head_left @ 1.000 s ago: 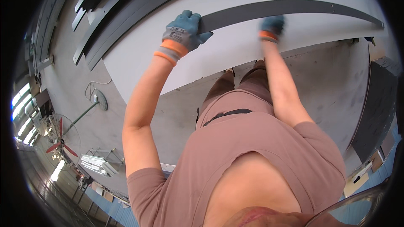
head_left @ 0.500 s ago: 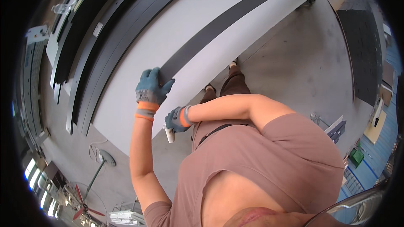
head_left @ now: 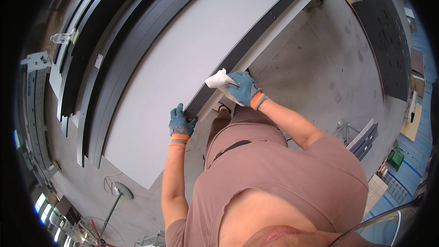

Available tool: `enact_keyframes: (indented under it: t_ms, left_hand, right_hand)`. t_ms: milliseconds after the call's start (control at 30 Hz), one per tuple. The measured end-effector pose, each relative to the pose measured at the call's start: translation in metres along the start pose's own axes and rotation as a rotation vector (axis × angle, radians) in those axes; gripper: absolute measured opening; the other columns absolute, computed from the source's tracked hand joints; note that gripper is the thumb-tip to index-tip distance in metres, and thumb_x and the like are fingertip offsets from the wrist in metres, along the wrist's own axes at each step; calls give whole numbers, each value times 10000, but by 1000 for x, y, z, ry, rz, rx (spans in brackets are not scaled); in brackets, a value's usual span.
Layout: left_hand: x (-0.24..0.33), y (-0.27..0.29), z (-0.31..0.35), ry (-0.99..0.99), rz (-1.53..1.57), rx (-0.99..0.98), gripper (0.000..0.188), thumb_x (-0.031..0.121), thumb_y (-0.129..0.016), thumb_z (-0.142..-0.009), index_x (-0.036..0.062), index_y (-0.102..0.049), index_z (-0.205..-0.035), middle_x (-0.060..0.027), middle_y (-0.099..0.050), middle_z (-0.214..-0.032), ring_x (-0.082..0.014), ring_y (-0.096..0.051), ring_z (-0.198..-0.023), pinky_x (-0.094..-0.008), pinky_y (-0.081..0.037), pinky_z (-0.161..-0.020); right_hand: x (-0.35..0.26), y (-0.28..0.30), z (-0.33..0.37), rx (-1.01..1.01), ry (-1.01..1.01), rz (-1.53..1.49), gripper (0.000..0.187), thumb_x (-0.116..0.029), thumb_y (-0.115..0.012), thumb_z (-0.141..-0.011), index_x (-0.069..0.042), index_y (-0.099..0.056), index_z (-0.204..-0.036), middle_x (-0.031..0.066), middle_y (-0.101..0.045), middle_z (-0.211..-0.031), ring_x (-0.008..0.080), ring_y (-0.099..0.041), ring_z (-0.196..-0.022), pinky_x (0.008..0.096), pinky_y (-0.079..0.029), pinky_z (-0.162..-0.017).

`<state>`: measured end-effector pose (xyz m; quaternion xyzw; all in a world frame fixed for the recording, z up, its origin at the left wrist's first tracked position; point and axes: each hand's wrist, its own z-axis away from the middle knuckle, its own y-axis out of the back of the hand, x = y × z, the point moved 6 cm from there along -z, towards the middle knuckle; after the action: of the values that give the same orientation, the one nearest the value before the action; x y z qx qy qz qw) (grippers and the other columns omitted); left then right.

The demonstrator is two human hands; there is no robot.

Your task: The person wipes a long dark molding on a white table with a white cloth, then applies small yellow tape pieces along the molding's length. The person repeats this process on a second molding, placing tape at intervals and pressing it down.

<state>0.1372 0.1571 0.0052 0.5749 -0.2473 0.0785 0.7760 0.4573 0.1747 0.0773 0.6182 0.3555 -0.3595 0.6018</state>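
Observation:
A long dark grey strip lies along the near edge of a white-topped table, running from my hands toward the upper right. Two small holes show in it partway along. My left hand, in a blue-grey glove with an orange cuff, is closed around the strip's near end. My right hand, gloved the same way, grips a bunched white cloth. The cloth rests at the strip, a short way up from its near end; the fingers underneath are partly hidden.
Several long dark profiles lie side by side on the table's far left part. A clear plastic bottle is beyond them. A stack of dark panels stands on the floor at the right. A green-poled fan stands at lower left.
The strip now lies closer to the table's near edge. My right hand has come up from beside my body with the cloth to the strip. My left hand remains at its end.

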Motion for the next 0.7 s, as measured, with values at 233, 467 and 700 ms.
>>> enact_keyframes:
  t_ms: [233,467,700]
  left_hand:
    - [22,15,14,-41,111,-158,703,205,-900,-764,42,-587,-1371,-149,-599,-1138,-272,-674,-875,-402,-592,-780]
    - [34,32,30,267,762,-651,541,311,-757,-898,28,-648,-1346,-86,-700,-1152,-181,-681,-890,-313,-545,-728]
    - [14,1,51,698,1402,-697,559,531,-489,-1072,40,-627,-1301,-145,-726,-1048,-186,-650,-693,-240,-438,-528]
  right_hand:
    - [14,31,8,288,-40,-13,219,-153,-648,-908,-23,-713,-1072,203,-700,-980,389,-657,-941,461,-520,-837]
    - [-8,81,2,458,4,-6,184,-104,-672,-907,-15,-704,-1065,195,-709,-1012,397,-668,-944,451,-532,-857]
    - [16,133,-46,540,94,239,256,-154,-661,-931,3,-692,-1131,223,-705,-1035,413,-667,-958,470,-527,-850]
